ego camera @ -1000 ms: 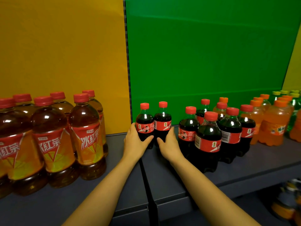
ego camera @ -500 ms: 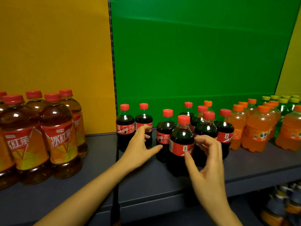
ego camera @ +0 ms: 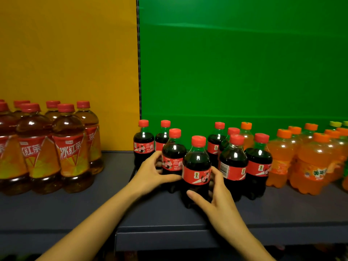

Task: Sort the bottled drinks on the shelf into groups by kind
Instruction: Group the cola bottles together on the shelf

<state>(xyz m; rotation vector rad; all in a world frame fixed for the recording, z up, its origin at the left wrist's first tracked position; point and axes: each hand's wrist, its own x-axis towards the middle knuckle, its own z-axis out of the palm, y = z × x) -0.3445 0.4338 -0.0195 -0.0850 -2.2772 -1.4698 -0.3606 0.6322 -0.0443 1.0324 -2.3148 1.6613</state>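
Several small cola bottles with red caps stand in the middle of the grey shelf (ego camera: 105, 208). My left hand (ego camera: 150, 174) wraps around one cola bottle (ego camera: 174, 153) just left of centre. My right hand (ego camera: 212, 196) grips the front cola bottle (ego camera: 196, 166) low on its body, thumb in front and fingers behind. Two more cola bottles (ego camera: 144, 142) stand behind my left hand. Big iced tea bottles (ego camera: 69, 147) stand in a group at the left. Orange soda bottles (ego camera: 312, 162) stand at the right.
One orange soda bottle (ego camera: 246, 134) stands among the cola bottles at the back. Green bottles with yellow caps (ego camera: 336, 125) peek in at the far right. A yellow panel (ego camera: 71, 53) and a green panel (ego camera: 235, 63) back the shelf. Bare shelf lies between the iced tea and the cola.
My left hand has closed on a cola bottle now standing nearer the two left ones. My right hand has closed around the front cola bottle, which stands closer to that group.
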